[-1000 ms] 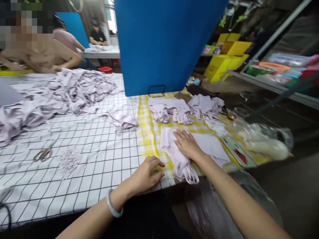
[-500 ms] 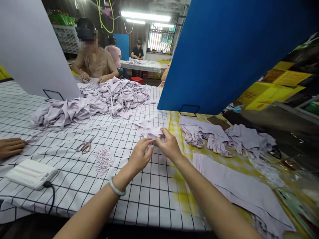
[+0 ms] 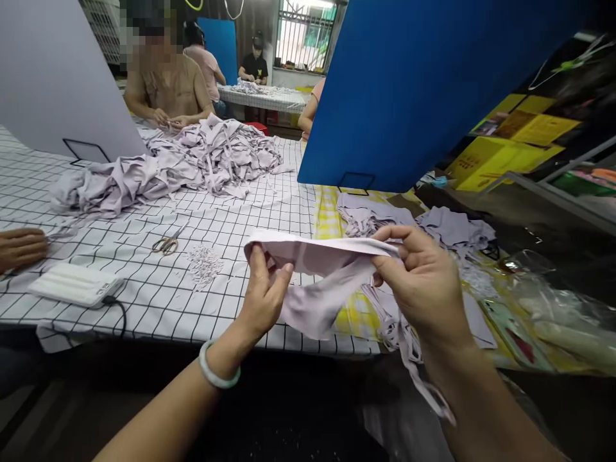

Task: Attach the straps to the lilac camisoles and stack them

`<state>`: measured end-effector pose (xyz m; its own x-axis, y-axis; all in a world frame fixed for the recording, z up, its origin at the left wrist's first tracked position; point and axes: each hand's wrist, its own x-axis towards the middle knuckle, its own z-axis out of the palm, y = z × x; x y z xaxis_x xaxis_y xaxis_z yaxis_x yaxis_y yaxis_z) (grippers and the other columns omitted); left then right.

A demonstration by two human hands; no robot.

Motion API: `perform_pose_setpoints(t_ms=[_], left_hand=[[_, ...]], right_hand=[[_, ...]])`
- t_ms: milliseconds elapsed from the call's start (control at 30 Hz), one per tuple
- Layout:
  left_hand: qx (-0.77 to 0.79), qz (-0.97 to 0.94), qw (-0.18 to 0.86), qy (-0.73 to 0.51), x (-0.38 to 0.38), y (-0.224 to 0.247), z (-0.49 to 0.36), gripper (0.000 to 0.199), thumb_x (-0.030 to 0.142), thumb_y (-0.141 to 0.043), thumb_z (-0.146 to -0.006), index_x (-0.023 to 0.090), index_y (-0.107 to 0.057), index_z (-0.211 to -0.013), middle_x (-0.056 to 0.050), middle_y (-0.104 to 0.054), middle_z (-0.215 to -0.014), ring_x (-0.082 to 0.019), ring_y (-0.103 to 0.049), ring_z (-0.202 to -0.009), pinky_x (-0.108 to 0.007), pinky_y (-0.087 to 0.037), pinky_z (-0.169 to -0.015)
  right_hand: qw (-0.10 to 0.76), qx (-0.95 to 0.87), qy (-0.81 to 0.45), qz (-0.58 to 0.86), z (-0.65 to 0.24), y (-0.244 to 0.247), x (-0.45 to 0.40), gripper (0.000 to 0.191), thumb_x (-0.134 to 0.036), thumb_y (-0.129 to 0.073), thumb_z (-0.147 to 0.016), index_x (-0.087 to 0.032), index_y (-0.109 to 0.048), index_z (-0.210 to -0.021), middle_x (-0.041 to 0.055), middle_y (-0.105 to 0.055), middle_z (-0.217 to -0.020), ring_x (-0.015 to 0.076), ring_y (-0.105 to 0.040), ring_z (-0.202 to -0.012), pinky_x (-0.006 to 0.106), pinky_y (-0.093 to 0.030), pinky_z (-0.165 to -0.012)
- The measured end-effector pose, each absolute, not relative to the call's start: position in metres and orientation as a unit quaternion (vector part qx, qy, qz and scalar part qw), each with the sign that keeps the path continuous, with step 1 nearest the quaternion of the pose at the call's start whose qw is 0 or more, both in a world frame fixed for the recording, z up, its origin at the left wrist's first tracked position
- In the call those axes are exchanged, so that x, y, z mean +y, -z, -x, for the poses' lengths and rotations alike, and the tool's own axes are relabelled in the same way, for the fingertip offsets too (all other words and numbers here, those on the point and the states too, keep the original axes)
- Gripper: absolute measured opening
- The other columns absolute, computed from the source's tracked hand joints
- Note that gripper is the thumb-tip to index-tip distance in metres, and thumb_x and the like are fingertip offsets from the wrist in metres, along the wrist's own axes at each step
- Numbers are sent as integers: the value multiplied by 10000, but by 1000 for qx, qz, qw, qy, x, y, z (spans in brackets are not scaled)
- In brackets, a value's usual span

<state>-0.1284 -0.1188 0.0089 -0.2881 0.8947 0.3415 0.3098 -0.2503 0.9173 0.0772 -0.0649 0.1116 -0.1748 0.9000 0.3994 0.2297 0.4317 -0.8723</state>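
While a clear plastic bag [image 3: 558,314] of pale goods lies at four o'clock, the left hand [image 3: 264,295] and right hand [image 3: 423,282] pinch a pale lilac cloth piece [image 3: 317,269] taut above the counter [image 3: 158,301] edge, fingers closed on its folded rim, straps dangling.

The yellow boxes [image 3: 517,138] seem to carry print, but nothing reads clearly.

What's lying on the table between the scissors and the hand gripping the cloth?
A small heap of pale fabric snippets lies between the scissors and the left hand, seen in the head view.
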Motion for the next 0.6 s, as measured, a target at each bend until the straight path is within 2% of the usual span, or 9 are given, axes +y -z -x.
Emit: perform_pose_setpoints(t_ms=[100,167,267,367,467,533,600], left_hand=[[610,-453,263,-594,-130,14,136,494,325,-545,-960,228,-378,-1415,-138,-512,-1382,-287,-445,-1368,-479,-392,-1144],[651,-408,295,-568,-139,33,142,423,314,-583,-924,195,-469,-1314,-146,-554,-1340,-306,-456,-1358,-506,-359,-1156],[647,-368,357,-565,-151,52,151,367,316,-566,-910,175,-521,-1246,-136,-613,-1285,-291,-512,-1315,-491,-374,-1143],[570,-322,396,-644,-157,52,156,440,322,-586,-887,204,-509,-1304,-105,-640,-1279,-253,-554,-1282,-437,-412,-1124],[481,-263,479,-686,-157,35,157,500,398,-599,-878,232,-508,-1341,-96,-640,-1305,-260,-574,-1268,-441,-455,-1090],[421,-266,563,-659,-155,21,155,539,545,-502,-924,217,-522,-1351,-122,-636,-1320,-290,-584,-1260,-479,-490,-1051],[369,-306,631,-610,-155,6,151,692,702,-316,-941,202,-530,-1368,-148,-636,-1322,-321,-585,-1263,-521,-516,-1014]], right_hand=[[449,-707,-213,503,-90,-61,-71,179,-199,-598,-784,-244,-604,-958,-27,-584,-653,121,-455,-468,244,-350,-435],[349,-741,-163,550,-98,-21,-79,187,-184,-557,-755,-251,-594,-926,-33,-569,-597,139,-451,-449,264,-349,-462],[200,-782,-117,579,-109,27,-101,214,-164,-513,-728,-250,-601,-902,-4,-600,-587,194,-536,-496,296,-377,-517],[128,-821,-166,531,-118,41,-132,246,-160,-484,-763,-249,-610,-954,20,-665,-671,220,-614,-571,315,-428,-568],[45,-851,-334,403,-121,25,-154,247,-207,-554,-809,-272,-621,-1038,24,-716,-830,207,-663,-677,321,-499,-641],[49,-832,-413,367,-118,9,-153,222,-297,-626,-839,-285,-624,-1061,33,-716,-949,208,-679,-820,337,-538,-750],[148,-795,-423,408,-109,-5,-142,217,-393,-630,-875,-278,-616,-1059,54,-692,-1056,227,-659,-996,378,-529,-897]])
